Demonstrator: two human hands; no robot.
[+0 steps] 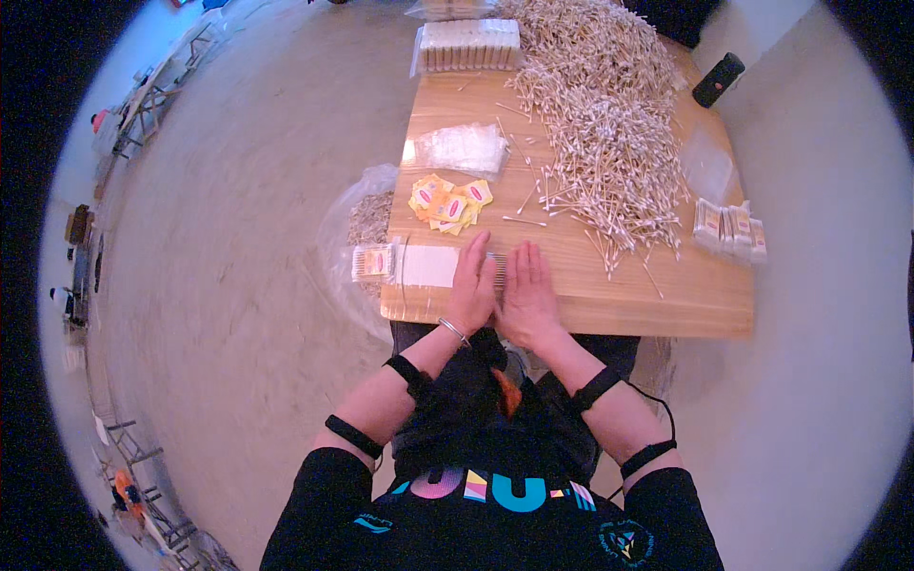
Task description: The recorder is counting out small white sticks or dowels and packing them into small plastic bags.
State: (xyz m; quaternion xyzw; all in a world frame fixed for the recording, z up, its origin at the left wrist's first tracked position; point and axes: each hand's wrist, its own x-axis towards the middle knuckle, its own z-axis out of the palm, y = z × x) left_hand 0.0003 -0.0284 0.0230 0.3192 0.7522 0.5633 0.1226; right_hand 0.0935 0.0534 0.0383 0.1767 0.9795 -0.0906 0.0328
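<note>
We saw both hands pressed flat at the near edge of the wooden table [666,295], fingers straight and close together, palms down. The left hand [473,281] and the right hand [529,290] lay side by side, almost touching, and between them they covered a small row of cotton swabs [495,269]. Only a thin strip of that row showed in the gap: pale sticks laid parallel, their long axis running away from us toward the far end of the table. Whether the fingers gripped anything beneath we could not tell.

Just left of the left hand lay a flat white packet [428,265], and beside it a filled packet of swabs with a yellow label [372,262]. Loose yellow labels [449,205] sat in a small heap beyond the hands, and a stack of clear empty bags [461,147] lay further off. A big loose pile of swabs [609,124] spread over the far right half. Finished packets [729,229] stood near the right edge, and a white tray of packed swabs [470,46] sat at the far end. A clear plastic bag [367,224] hung off the left side, holding more swabs.
</note>
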